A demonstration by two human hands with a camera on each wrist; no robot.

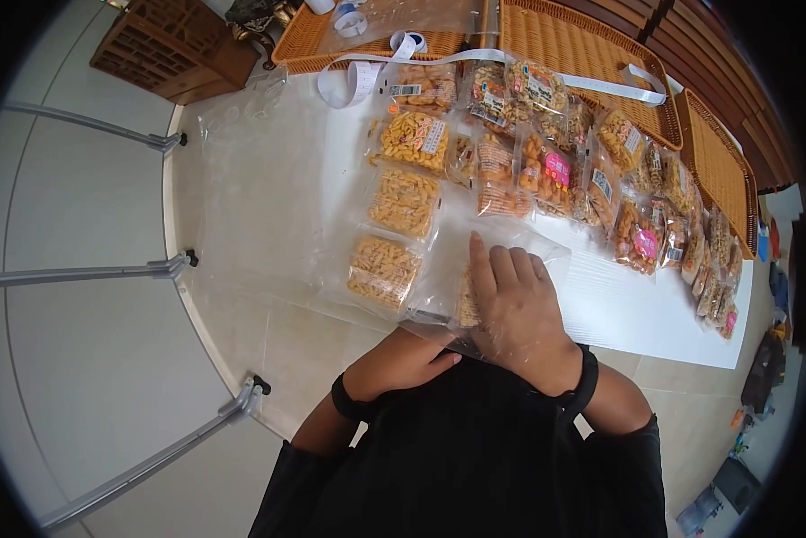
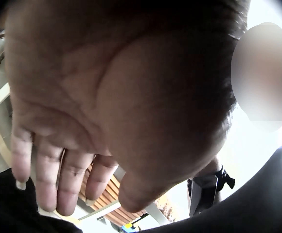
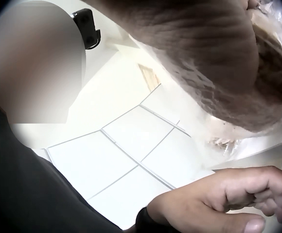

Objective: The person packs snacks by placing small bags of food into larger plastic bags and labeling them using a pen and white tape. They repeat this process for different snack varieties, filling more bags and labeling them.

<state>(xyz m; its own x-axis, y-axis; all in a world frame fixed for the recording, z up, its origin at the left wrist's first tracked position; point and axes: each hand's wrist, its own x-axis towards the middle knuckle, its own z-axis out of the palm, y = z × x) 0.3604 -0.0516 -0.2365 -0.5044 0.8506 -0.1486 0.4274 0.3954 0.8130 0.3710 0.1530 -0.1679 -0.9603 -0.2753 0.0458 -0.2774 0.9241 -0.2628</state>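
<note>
In the head view my right hand [image 1: 521,309] rests palm down over a packet of crunchy yellow snack pieces [image 1: 466,298], which it mostly covers. Its index finger points forward, and clear plastic film [image 1: 443,255] lies around the packet. My left hand [image 1: 401,360] is at the table's front edge beside a bag edge, partly behind the film. The left wrist view shows its palm [image 2: 107,97] bare, with fingers extended. Two similar packets [image 1: 383,271] [image 1: 403,199] lie left of the right hand. A packet with a white label [image 1: 414,139] lies beyond them.
Many snack packets [image 1: 546,170] cover the white table [image 1: 600,300] on the right. Wicker trays [image 1: 569,45] stand behind, with a strip of labels [image 1: 358,81] trailing before them. A large clear plastic sheet or bag [image 1: 259,197] hangs past the table's left side.
</note>
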